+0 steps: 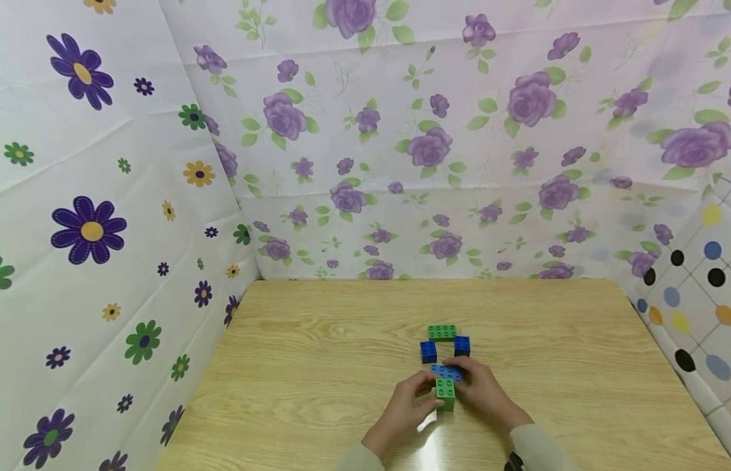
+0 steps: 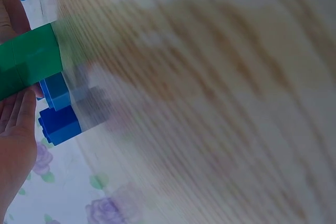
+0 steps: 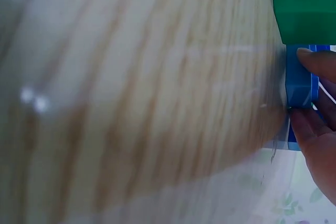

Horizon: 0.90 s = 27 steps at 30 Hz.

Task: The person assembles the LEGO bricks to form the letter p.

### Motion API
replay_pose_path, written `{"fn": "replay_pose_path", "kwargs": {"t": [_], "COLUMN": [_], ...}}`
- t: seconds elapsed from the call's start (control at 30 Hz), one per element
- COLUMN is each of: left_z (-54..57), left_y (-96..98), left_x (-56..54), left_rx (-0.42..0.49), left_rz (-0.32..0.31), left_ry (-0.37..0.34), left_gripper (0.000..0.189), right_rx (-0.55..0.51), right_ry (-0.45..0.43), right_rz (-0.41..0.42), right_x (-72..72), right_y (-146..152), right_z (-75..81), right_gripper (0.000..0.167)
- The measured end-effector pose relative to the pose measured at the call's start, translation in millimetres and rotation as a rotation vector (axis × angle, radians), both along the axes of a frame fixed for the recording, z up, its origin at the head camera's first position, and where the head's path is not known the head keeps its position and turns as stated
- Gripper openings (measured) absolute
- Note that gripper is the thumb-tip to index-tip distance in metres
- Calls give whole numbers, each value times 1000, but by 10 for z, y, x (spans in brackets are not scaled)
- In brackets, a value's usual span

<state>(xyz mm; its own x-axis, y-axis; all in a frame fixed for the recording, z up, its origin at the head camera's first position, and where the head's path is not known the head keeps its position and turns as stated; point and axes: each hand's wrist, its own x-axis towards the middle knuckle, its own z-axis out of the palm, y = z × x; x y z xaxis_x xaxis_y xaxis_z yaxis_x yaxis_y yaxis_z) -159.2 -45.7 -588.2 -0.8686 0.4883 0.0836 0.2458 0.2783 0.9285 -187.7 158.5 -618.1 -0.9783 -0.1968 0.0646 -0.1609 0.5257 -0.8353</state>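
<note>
My left hand [image 1: 405, 407] holds a tall green toy building brick [image 1: 445, 394] with 2x2 studs on top, thumb at its near side and fingers at its far left. In the left wrist view a seam crosses the side of the green brick [image 2: 31, 59]. Just beyond, my right hand [image 1: 481, 389] pinches a lighter blue brick [image 1: 444, 371] that stands against the green one. The right wrist view has the thumb [image 3: 317, 62] on one end of this light blue brick [image 3: 298, 85] and fingers at the other.
Two small dark blue bricks, a left one [image 1: 428, 352] and a right one [image 1: 462, 345], stand behind the hands. A flat green brick [image 1: 442, 332] lies farther back. All are on a wooden table [image 1: 318, 340] with patterned cloth [image 1: 394, 222] around it.
</note>
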Motion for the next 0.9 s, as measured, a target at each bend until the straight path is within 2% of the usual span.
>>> {"fn": "replay_pose_path", "kwargs": {"t": [0.4,0.6,0.9], "left_z": [-14,0,-21], "left_y": [14,8,11], "left_x": [16,15,20], "left_rx": [8,-2,8], "left_rz": [9,16,10], "left_ry": [5,-11,22], "left_gripper": [31,30,32], "right_rx": [13,10,-19], "right_ry": [14,67,149], "right_rz": [4,40,112], "right_x": [19,22,11], "right_y": [35,99,184], "right_z": [50,104,214], "right_gripper": [40,41,35]}}
